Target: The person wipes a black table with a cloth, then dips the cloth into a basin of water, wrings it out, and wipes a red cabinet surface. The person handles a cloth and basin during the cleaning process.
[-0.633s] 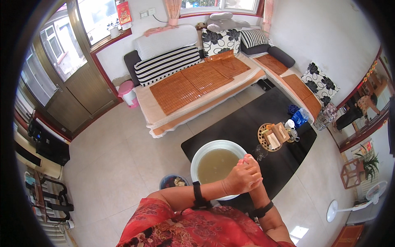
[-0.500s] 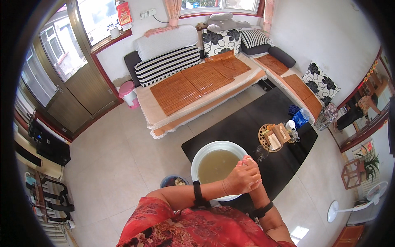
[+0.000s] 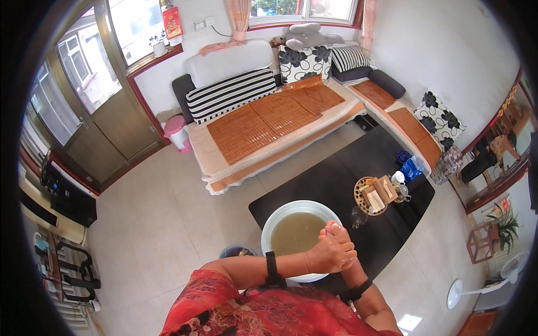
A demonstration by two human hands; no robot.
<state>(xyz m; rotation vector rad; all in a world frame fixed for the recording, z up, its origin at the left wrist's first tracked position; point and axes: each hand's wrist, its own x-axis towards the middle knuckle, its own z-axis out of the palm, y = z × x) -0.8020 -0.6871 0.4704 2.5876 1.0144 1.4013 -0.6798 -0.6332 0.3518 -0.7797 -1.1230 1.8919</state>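
A large pale basin (image 3: 270,227) filled with cloudy, brownish-green water (image 3: 297,232) stands at the near left end of the black table. Over the basin's right side my two hands are pressed together. My left hand (image 3: 328,255) has its fingers curled across my right hand (image 3: 348,259), which is mostly covered. Both are closed. A little whitish wet stuff shows at the top of the fingers. Whatever lies between the palms is hidden. Dark bands circle both my wrists.
A round wooden tray (image 3: 371,197) with a tissue box sits on the black table (image 3: 314,179), near a glass pot (image 3: 358,217) and a blue bag (image 3: 413,168). Left of the basin stands a bucket with scraps (image 3: 238,251). A sofa (image 3: 269,120) lies beyond; a fan (image 3: 455,294) is at right.
My clasped hands stay over the basin's right side, with only a slight shift in their grip. The whole view has tilted a little, so the room sits lower.
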